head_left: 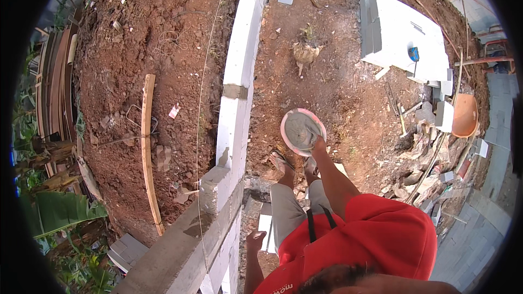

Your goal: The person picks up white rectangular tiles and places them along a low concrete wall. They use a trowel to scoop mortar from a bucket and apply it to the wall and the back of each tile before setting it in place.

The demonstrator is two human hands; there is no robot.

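One hand (pixel 318 145) on round pink basin (pixel 290 117) w/ wet grey mortar (pixel 302 129).

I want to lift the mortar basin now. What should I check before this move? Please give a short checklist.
1. Right hand on the basin: ok, it touches the near rim. Whether the grip is firm: cannot tell.
2. Load: ok, the basin sits flat on the soil with grey mortar in it.
3. Left hand free: cannot tell. It hangs low beside the wall.
4. Footing: not ok. The feet are in sandals on loose soil, with broken pieces close by.
5. String: ok, it runs along the far side of the wall, apart from the basin.
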